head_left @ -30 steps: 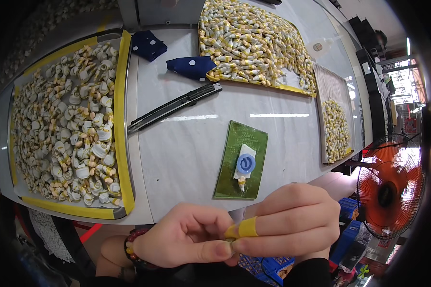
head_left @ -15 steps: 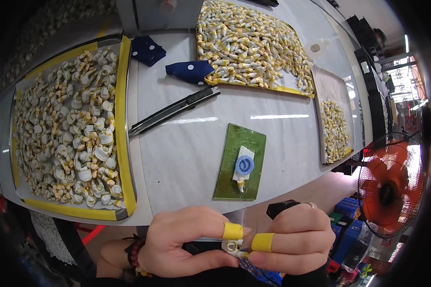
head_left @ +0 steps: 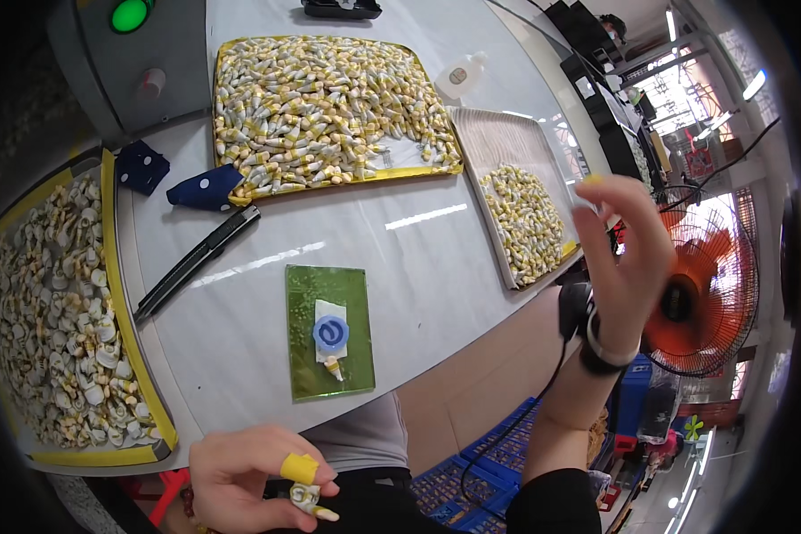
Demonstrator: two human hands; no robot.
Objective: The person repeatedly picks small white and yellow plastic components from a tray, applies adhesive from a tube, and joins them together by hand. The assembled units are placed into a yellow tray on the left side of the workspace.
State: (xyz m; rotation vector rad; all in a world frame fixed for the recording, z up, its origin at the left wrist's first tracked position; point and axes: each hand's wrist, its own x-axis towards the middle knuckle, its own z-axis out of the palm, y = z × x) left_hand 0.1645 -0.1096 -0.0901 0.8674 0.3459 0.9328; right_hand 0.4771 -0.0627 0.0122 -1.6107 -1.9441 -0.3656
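Pinching lightly should keep the white piece steady imo: left hand grips it near the table, right hand hovers by the small tray, too blurry to tell if loaded.

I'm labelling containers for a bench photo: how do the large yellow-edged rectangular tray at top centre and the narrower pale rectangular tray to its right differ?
Fill: the large yellow-edged rectangular tray is almost covered with small slim white-and-yellow pieces; the narrower pale rectangular tray is bare over its far part.
Edge: the large tray's near edge is yellow; the pale tray's rim is mostly pale.
Both hold similar-looking pieces.
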